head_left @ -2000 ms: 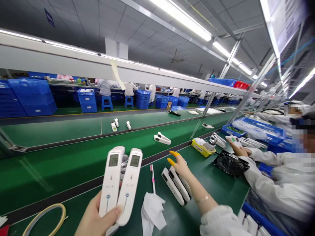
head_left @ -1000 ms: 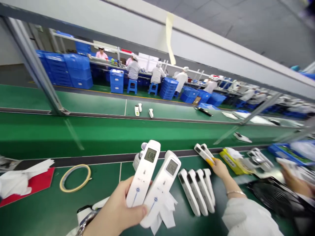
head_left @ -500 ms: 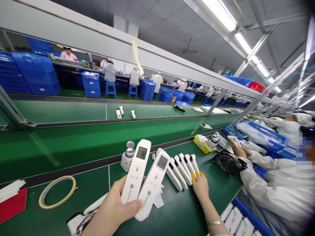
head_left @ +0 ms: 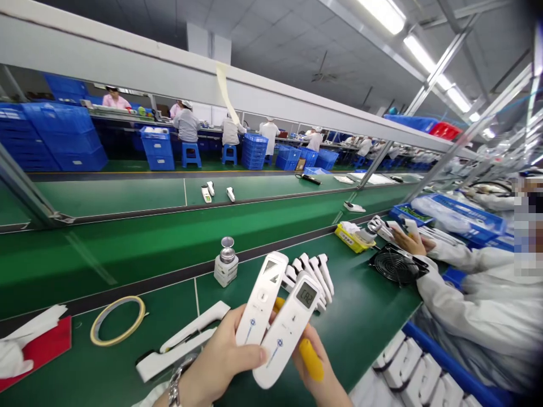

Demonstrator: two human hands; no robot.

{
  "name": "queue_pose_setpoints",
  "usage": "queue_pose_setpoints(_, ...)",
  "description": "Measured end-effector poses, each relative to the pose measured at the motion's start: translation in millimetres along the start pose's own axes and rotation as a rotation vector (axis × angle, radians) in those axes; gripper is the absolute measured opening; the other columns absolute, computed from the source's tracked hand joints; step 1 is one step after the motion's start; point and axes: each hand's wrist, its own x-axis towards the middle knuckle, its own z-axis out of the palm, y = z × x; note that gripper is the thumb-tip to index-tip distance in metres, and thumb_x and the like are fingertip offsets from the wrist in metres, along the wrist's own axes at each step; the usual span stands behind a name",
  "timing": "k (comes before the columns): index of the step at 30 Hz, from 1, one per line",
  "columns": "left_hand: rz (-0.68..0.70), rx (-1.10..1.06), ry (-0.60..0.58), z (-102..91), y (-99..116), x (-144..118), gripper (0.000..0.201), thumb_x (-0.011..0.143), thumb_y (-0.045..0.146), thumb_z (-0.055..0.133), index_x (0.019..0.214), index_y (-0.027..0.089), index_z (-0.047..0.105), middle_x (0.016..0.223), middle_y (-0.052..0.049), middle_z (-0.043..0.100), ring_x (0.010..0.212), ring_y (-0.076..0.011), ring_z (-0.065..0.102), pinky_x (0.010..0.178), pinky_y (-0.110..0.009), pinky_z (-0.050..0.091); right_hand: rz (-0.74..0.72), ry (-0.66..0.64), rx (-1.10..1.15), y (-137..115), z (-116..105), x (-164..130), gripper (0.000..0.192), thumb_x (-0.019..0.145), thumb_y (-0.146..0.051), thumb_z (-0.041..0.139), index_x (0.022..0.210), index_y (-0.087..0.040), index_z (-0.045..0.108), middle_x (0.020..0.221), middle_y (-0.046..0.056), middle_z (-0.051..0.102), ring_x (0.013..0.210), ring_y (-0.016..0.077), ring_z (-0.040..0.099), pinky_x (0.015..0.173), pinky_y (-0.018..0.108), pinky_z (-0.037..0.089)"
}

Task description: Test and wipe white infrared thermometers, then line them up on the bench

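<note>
My left hand point(head_left: 223, 356) is closed around two white infrared thermometers, its thumb across their lower ends. The left thermometer point(head_left: 259, 302) has a partly glared screen. On the right thermometer point(head_left: 291, 330) the display reads "CA2". My right hand point(head_left: 320, 370), with yellow finger cots on, is closed round the right one from behind; one covered fingertip shows between the two. Behind them lies a row of white thermometers point(head_left: 324, 277), partly hidden. Left of my left wrist, two more thermometers point(head_left: 182, 339) rest on the green bench point(head_left: 360, 322).
A pump bottle point(head_left: 226, 268) and tape roll point(head_left: 117, 321) stand left. A red sheet point(head_left: 55, 345) lies further left. To the right are a yellow box point(head_left: 352, 238), a black fan point(head_left: 396, 264) and a co-worker's sleeve point(head_left: 458, 294). Below right is a blue bin point(head_left: 449, 362) of thermometers.
My right hand has left the row of thermometers and come in to the pair in my left hand. The pair has shifted right, and the left screen now catches glare.
</note>
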Motion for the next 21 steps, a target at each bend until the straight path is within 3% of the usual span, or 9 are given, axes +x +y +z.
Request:
queue_pose_setpoints(3,0.001,0.014,-0.031,1.0,1.6,-1.6,0.057,0.066,0.028,0.074,0.117,0.017,0.050,0.112,-0.012,0.062,0.096,-0.0271,0.059,0.079,-0.037,0.047,0.050,-0.035,0.295,-35.6,24.7,4.0,0.039,0.072,-0.047,0.066,0.108,-0.034,0.062,0.113,0.002,0.065,0.104,0.0303,0.058,0.086,0.046,0.046)
queue_pose_setpoints(7,-0.044,0.109,-0.029,6.5,13.2,-5.4,0.056,0.069,0.029,0.073,0.118,0.018,0.049,0.115,-0.012,0.061,0.096,-0.0254,0.059,0.082,-0.038,0.047,0.108,0.051,0.353,-66.5,31.7,12.5,0.029,0.067,-0.045,0.072,0.094,-0.033,0.069,0.095,0.000,0.071,0.089,0.0255,0.063,0.078,0.038,0.049)
queue_pose_setpoints(10,-0.056,0.158,-0.082,12.1,20.3,-6.3,0.050,0.071,0.029,0.071,0.116,0.017,0.052,0.114,-0.011,0.062,0.101,-0.0260,0.058,0.084,-0.037,0.047,0.151,0.126,0.364,-68.6,32.0,9.5,0.030,0.067,-0.043,0.072,0.095,-0.032,0.069,0.096,0.000,0.071,0.089,0.0245,0.063,0.078,0.037,0.050)
queue_pose_setpoints(14,-0.020,0.182,-0.040,11.4,16.7,-4.7,0.048,0.070,0.029,0.072,0.113,0.019,0.054,0.111,-0.009,0.064,0.101,-0.0251,0.059,0.081,-0.033,0.049,0.203,0.158,0.374,-64.0,32.9,5.4,0.030,0.068,-0.044,0.071,0.095,-0.032,0.069,0.098,0.000,0.070,0.093,0.0255,0.063,0.080,0.038,0.050)
queue_pose_setpoints(21,-0.001,0.160,-0.059,8.0,13.9,-4.6,0.047,0.072,0.029,0.070,0.115,0.021,0.053,0.109,-0.007,0.065,0.094,-0.0218,0.061,0.077,-0.030,0.049,0.203,-0.032,0.500,-71.7,34.3,15.1,0.038,0.077,-0.053,0.056,0.102,-0.027,0.068,0.102,0.004,0.070,0.100,0.0306,0.060,0.087,0.044,0.047)
